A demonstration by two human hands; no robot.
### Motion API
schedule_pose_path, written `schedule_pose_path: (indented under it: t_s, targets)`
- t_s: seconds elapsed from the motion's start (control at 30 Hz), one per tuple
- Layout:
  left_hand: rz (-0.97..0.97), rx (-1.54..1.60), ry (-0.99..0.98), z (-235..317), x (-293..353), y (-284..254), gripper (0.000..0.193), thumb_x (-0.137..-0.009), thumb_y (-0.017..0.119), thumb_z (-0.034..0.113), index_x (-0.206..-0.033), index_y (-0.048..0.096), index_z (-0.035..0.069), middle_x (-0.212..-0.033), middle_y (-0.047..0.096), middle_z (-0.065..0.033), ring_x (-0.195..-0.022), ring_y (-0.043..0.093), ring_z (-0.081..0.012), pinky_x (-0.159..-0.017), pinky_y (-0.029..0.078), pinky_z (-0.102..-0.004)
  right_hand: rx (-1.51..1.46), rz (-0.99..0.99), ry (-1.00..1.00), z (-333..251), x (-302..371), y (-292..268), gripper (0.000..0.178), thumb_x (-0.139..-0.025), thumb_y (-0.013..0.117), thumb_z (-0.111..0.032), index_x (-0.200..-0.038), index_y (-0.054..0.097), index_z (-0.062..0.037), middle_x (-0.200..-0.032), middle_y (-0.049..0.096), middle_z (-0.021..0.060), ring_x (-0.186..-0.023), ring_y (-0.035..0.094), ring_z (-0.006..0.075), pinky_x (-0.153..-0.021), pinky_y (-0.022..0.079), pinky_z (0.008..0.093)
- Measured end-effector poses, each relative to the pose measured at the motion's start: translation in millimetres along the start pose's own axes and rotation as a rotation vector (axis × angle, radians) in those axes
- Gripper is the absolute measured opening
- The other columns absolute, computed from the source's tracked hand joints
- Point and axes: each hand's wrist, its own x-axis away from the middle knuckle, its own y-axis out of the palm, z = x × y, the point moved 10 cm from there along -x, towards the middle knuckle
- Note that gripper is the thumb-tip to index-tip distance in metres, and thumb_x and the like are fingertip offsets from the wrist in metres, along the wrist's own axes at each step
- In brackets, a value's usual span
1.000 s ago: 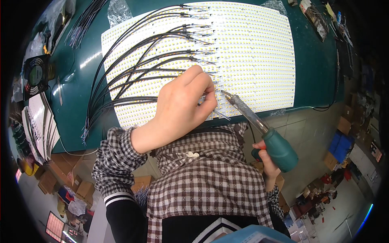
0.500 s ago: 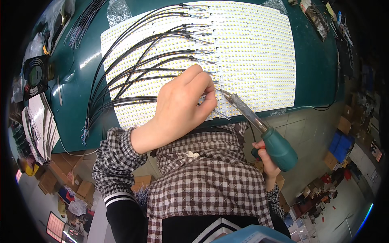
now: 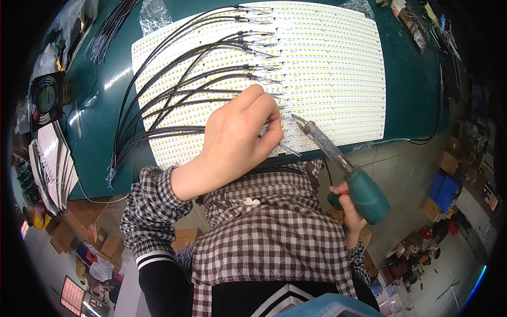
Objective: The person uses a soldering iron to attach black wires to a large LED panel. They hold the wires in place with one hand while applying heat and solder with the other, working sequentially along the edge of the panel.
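Note:
My left hand (image 3: 237, 129) is closed in a pinch over the lower middle of a white LED board (image 3: 338, 68). It grips the end of a black cable (image 3: 219, 99), though the fingertips partly hide the hold. In my right hand (image 3: 352, 212) is a soldering iron (image 3: 369, 196) with a green handle, its metal tip angled up and left. That tip points at the board's middle seam, a little right of my left fingers; whether it touches cannot be told. Several more black cables (image 3: 174, 87) curve over the board's left half, their thin stripped wires lying at the seam.
The board lies on a green table (image 3: 100, 142). At the left are a small black fan (image 3: 46, 100), a stack of white strips (image 3: 55, 164) and a bundle of wires (image 3: 111, 31). Clear tape (image 3: 153, 18) lies by the upper left corner. Clutter (image 3: 409, 24) sits far right.
The soldering iron has shifted slightly to the right, its tip drawing a little away from my left fingers. My left hand has stayed in place.

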Motion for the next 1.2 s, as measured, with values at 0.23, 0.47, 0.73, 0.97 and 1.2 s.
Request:
schedule_pose_path:
  t_s: [0.23, 0.47, 0.73, 0.97, 1.2]
  targets:
    - [-0.008, -0.013, -0.009, 0.4, -0.1, 0.0, 0.014, -0.077, 0.072, -0.001, -0.083, 0.060, 0.004, -0.079, 0.056, -0.0062, -0.060, 0.058, -0.0191, -0.053, 0.046, -0.0312, -0.075, 0.018, -0.015, -1.3, -1.3, -1.6, 0.025, -0.085, 0.083, -0.012, -0.101, 0.072, 0.0037, -0.093, 0.072, 0.0114, -0.084, 0.070, 0.0201, -0.075, 0.059, 0.0326]
    - [0.007, -0.005, 0.012, 0.6, -1.3, -0.9, 0.014, -0.079, 0.071, 0.001, -0.083, 0.059, 0.006, -0.079, 0.056, -0.0093, -0.061, 0.060, -0.0285, -0.053, 0.048, -0.0384, -0.244, 0.037, -0.003, -1.2, -4.7, -2.3, 0.029, -0.088, 0.079, -0.007, -0.110, 0.065, 0.0070, -0.099, 0.071, 0.0140, -0.087, 0.072, 0.0229, -0.082, 0.062, 0.0384]
    - [-0.151, -0.227, 0.210, 28.0, 8.8, -18.6, 0.017, -0.081, 0.076, 0.006, -0.094, 0.065, 0.007, -0.088, 0.060, -0.0076, -0.080, 0.063, -0.0278, -0.066, 0.049, -0.0386, -0.249, 0.032, 0.035, 6.2, -9.8, -6.1, 0.044, -0.093, 0.070, -0.018, -0.122, 0.059, 0.0127, -0.095, 0.066, 0.0158, -0.085, 0.067, 0.0246, -0.078, 0.062, 0.0425]
    - [-0.376, -0.283, 0.160, 16.8, 10.5, 1.7, 0.018, -0.081, 0.075, 0.007, -0.095, 0.064, 0.009, -0.089, 0.058, -0.0068, -0.084, 0.059, -0.0279, -0.070, 0.044, -0.0397, -0.269, 0.043, -0.011, 0.9, -16.1, -7.9, 0.044, -0.093, 0.070, -0.021, -0.120, 0.059, 0.0123, -0.092, 0.064, 0.0149, -0.082, 0.066, 0.0229, -0.075, 0.063, 0.0410]
    - [-0.240, -0.442, 0.134, 31.5, 10.2, -1.0, 0.018, -0.082, 0.073, 0.006, -0.094, 0.061, 0.009, -0.093, 0.056, -0.0050, -0.085, 0.057, -0.0257, -0.072, 0.040, -0.0384, -0.360, 0.100, -0.021, 4.6, -18.6, -15.5, 0.038, -0.091, 0.074, -0.017, -0.114, 0.063, 0.0104, -0.093, 0.067, 0.0156, -0.082, 0.068, 0.0243, -0.077, 0.062, 0.0419]
